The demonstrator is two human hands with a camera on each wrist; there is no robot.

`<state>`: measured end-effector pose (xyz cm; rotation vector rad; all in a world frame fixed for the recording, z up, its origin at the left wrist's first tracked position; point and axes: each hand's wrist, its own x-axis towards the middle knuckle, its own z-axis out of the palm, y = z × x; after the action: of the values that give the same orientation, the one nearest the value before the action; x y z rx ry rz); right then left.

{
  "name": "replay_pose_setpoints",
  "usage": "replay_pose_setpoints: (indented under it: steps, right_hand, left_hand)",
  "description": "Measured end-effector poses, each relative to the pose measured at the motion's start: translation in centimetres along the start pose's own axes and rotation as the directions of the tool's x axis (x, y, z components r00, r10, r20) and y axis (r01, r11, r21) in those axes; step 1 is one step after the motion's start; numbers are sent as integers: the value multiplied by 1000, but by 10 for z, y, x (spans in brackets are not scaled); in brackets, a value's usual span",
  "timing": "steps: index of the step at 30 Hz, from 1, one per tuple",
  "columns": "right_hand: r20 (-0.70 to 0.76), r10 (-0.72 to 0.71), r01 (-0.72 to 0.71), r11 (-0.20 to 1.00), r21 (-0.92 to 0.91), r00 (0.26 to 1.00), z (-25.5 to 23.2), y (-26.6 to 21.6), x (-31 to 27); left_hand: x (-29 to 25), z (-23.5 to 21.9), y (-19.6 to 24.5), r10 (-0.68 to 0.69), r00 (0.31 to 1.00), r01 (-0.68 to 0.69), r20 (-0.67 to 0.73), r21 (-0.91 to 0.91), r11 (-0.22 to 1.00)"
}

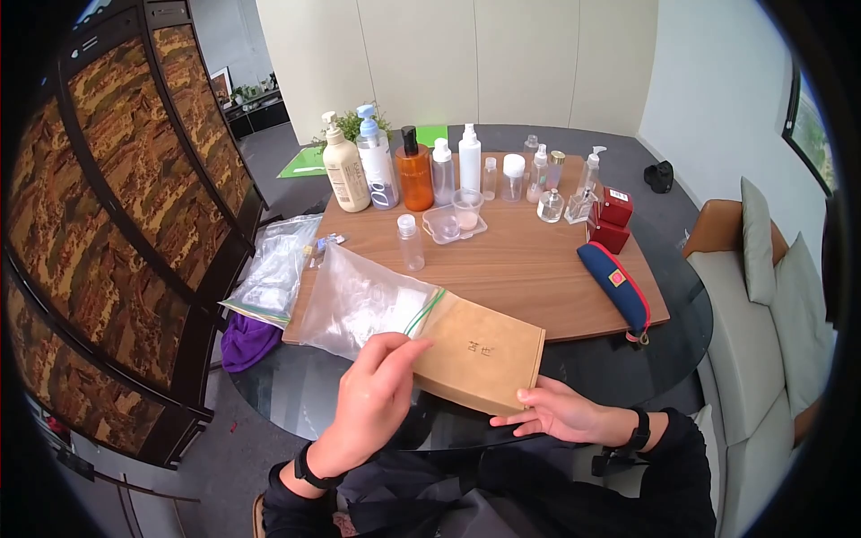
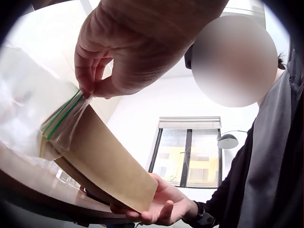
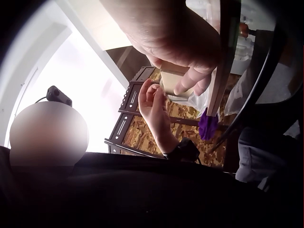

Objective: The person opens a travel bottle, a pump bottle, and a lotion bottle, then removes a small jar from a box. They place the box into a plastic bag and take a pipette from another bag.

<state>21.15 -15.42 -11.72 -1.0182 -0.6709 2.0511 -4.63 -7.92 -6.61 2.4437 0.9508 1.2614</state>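
Observation:
A flat brown cardboard box point(image 1: 480, 350) with small dark characters lies partly inside the mouth of a clear zip bag point(image 1: 359, 300) with a green seal. The left hand point(image 1: 377, 394) pinches the bag's edge by the seal between thumb and fingertips, as the left wrist view shows at the green strip point(image 2: 61, 116). At the box's near right corner the right hand point(image 1: 560, 411) grips it, thumb on top and fingers beneath. In the right wrist view the box point(image 3: 173, 78) is partly covered by the right hand point(image 3: 175, 38).
Pump bottles point(image 1: 345, 170) and several small bottles stand along the back of the wooden board point(image 1: 502, 269). A small clear bottle point(image 1: 411, 244) stands behind the bag. To the right are red boxes point(image 1: 610, 235) and a blue pouch point(image 1: 614, 285); another filled bag point(image 1: 276, 269) lies left.

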Motion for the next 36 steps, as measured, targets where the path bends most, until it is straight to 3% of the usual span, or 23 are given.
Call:
replay_pose_setpoints:
  steps: [7, 11, 14, 18, 21, 22, 25, 27, 30, 33, 36]
  right_hand:
    - [-41, -46, 41, 993, -114, 998, 8, 1, 5]
    - [-50, -97, 90, 988, -123, 994, 7, -1, 5]
    - [-42, -104, 102, 994, -47, 994, 4, 0, 6]
    - [-1, -129, 129, 990, 50, 992, 1, 3, 11]
    - [16, -163, 162, 987, 20, 987, 3, 5, 13]
    - [22, -180, 180, 984, -11, 983, 3, 5, 14]
    - [34, -212, 213, 976, -43, 977, -1, 8, 19]
    - [41, -224, 225, 973, -41, 974, 0, 7, 20]
    - [46, -234, 236, 971, -45, 971, 4, 6, 21]
    - [40, -237, 239, 969, -65, 971, 6, 7, 24]
    - [27, -242, 243, 967, -78, 970, 8, 7, 25]
  left_hand:
    - [2, 13, 15, 129, 967, -135, 218, 13, 991]
    - [2, 20, 14, 189, 962, -196, 195, 20, 980]
    - [1, 26, 3, 194, 981, -194, 0, 23, 981]
    - [-4, 27, -13, 126, 967, -95, -222, 143, 985]
    - [-10, 34, -24, -248, 892, 219, -377, -118, 969]
    - [-10, 33, -31, -323, 889, 312, -324, -86, 946]
    - [-5, 29, -29, -571, 794, 477, -210, -369, 798]
    - [-4, 31, -33, -628, 778, 464, 12, -685, 562]
    - [-4, 35, -40, -659, 703, 461, 268, -877, 135]
    - [5, 32, -32, -655, 704, 377, 274, -926, 18]
    - [12, 31, -25, -663, 708, 371, 243, -927, 56]
